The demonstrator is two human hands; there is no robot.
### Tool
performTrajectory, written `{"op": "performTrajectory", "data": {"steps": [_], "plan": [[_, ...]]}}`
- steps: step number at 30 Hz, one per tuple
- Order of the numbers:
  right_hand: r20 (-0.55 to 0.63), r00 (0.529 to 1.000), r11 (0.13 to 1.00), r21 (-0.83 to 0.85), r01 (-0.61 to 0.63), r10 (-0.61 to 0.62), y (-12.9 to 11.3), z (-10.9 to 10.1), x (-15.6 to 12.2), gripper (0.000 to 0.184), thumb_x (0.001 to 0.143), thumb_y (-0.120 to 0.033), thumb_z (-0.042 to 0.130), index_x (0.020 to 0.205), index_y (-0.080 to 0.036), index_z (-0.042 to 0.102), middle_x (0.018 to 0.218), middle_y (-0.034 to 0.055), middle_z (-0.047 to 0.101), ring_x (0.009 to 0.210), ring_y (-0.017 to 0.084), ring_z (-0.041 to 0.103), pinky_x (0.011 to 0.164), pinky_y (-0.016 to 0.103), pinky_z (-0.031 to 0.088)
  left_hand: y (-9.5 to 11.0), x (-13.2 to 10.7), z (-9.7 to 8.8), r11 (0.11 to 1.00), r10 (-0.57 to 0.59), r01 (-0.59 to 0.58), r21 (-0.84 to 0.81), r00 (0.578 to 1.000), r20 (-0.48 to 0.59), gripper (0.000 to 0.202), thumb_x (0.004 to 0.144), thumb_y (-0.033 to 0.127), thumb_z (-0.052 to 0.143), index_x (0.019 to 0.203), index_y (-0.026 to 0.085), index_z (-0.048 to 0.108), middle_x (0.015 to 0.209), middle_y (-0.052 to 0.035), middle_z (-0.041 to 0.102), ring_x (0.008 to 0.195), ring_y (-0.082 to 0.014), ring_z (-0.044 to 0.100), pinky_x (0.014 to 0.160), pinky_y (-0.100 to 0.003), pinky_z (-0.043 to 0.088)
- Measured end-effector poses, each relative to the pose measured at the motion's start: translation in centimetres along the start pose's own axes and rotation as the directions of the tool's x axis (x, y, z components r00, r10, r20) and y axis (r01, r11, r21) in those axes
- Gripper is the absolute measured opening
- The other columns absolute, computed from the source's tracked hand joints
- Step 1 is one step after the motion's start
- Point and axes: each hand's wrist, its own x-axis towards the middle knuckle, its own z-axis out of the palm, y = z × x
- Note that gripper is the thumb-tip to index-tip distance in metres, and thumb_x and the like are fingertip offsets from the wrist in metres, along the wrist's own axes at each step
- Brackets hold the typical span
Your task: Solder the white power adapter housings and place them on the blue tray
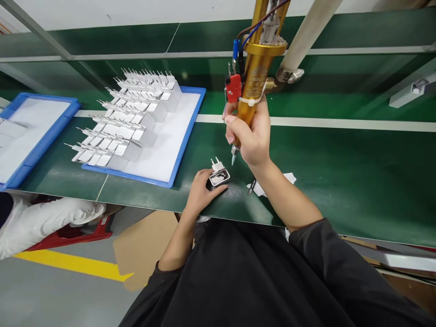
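My right hand (254,136) is wrapped round a gold-coloured glue gun (256,81) with a red switch (233,88) strapped to its side. The gun points down, and its pale nozzle tip (233,160) is just above and right of a small white plug adapter (220,177). Two pins stand up from the adapter's far side, and its near face is open with parts inside. My left hand (201,190) grips the adapter on the green bench, fingers behind its left side and thumb along the front. The nozzle appears apart from the adapter.
Left of my hands, a blue-rimmed tray (185,136) bears rows of white adapters (126,118). Another blue tray (41,141) lies farther left. A white scrap (260,188) and a small dark tool (251,187) lie under my right forearm. A thick hose (309,32) joins the gun.
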Motion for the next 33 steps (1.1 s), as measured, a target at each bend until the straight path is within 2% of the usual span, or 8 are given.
{"op": "performTrajectory", "data": {"steps": [2,4,7,9,14,22,27,33], "plan": [[0.009,1.000,0.998,-0.056,-0.018,0.018,-0.4,0.5,-0.6,0.035,0.081,-0.045,0.062,0.100,-0.026,0.039,0.086,-0.0046,0.056,0.054,0.002,0.045,0.053,0.022,0.045,0.7,0.1,0.4,0.999,-0.005,0.003,0.044,0.999,0.044,0.048,0.072,0.047,0.076,0.109,0.019,0.063,0.112,-0.0103,0.066,0.109,-0.0276,0.062,0.094,-0.040,0.050],[0.031,0.999,0.995,-0.100,-0.022,0.025,-0.7,1.0,-1.1,0.034,0.082,-0.044,0.062,0.100,-0.026,0.039,0.087,-0.0045,0.057,0.054,0.002,0.045,0.056,0.023,0.048,1.5,0.0,0.6,1.000,-0.021,0.020,0.017,0.998,0.063,0.042,0.077,0.046,0.072,0.107,0.020,0.063,0.105,-0.0079,0.068,0.100,-0.0249,0.065,0.087,-0.036,0.052],[0.050,0.999,0.991,-0.135,-0.006,0.013,-1.1,1.6,-1.8,0.036,0.080,-0.043,0.065,0.100,-0.026,0.039,0.088,-0.0039,0.058,0.055,0.003,0.048,0.059,0.024,0.050,2.6,-0.4,0.4,0.996,-0.066,0.066,-0.062,0.998,0.014,0.038,0.081,0.044,0.067,0.111,0.021,0.060,0.089,-0.0028,0.071,0.076,-0.0179,0.067,0.071,-0.028,0.052],[0.054,0.998,0.987,-0.160,-0.005,0.014,-1.3,1.8,-2.2,0.040,0.078,-0.043,0.067,0.099,-0.026,0.039,0.089,-0.0037,0.058,0.055,0.003,0.049,0.059,0.025,0.051,3.0,-0.8,0.1,0.996,-0.070,0.066,-0.065,0.996,-0.052,0.038,0.080,0.041,0.069,0.112,0.021,0.060,0.083,-0.0008,0.070,0.067,-0.0153,0.065,0.066,-0.025,0.051],[0.050,0.999,0.977,-0.214,0.000,0.011,-1.4,2.2,-2.8,0.041,0.076,-0.041,0.069,0.100,-0.026,0.039,0.092,-0.0024,0.059,0.056,0.003,0.049,0.064,0.029,0.055,3.3,-1.5,-0.8,0.999,0.012,-0.005,0.043,0.985,-0.174,0.040,0.076,0.036,0.071,0.112,0.022,0.064,0.081,-0.0011,0.070,0.073,-0.0161,0.066,0.069,-0.025,0.051],[0.075,0.993,0.982,-0.157,0.101,-0.090,-1.1,2.1,-3.0,0.026,0.083,-0.024,0.056,0.103,-0.026,0.040,0.090,-0.0026,0.059,0.064,0.006,0.054,0.070,0.031,0.055,4.1,-1.4,-1.7,0.997,0.026,-0.013,0.078,0.985,-0.173,0.042,0.074,0.037,0.072,0.112,0.022,0.065,0.090,-0.0029,0.073,0.079,-0.0179,0.069,0.074,-0.026,0.052],[0.071,0.997,0.981,-0.191,0.043,-0.030,-1.3,2.1,-3.1,0.030,0.080,-0.029,0.061,0.101,-0.025,0.040,0.094,-0.0014,0.059,0.059,0.005,0.050,0.063,0.029,0.054,4.2,-1.4,-1.7,0.996,-0.002,0.015,0.088,0.990,-0.142,0.042,0.074,0.037,0.072,0.113,0.023,0.065,0.088,-0.0027,0.073,0.078,-0.0187,0.069,0.073,-0.026,0.052],[0.062,0.998,0.988,-0.149,0.030,-0.020,-1.1,2.2,-3.0,0.027,0.084,-0.034,0.055,0.105,-0.026,0.040,0.093,-0.0017,0.061,0.068,0.008,0.058,0.068,0.030,0.056,4.1,-1.4,-1.5,0.997,0.013,-0.002,0.076,0.991,-0.136,0.043,0.075,0.038,0.071,0.114,0.023,0.064,0.087,-0.0020,0.073,0.078,-0.0187,0.069,0.073,-0.026,0.052]]}}
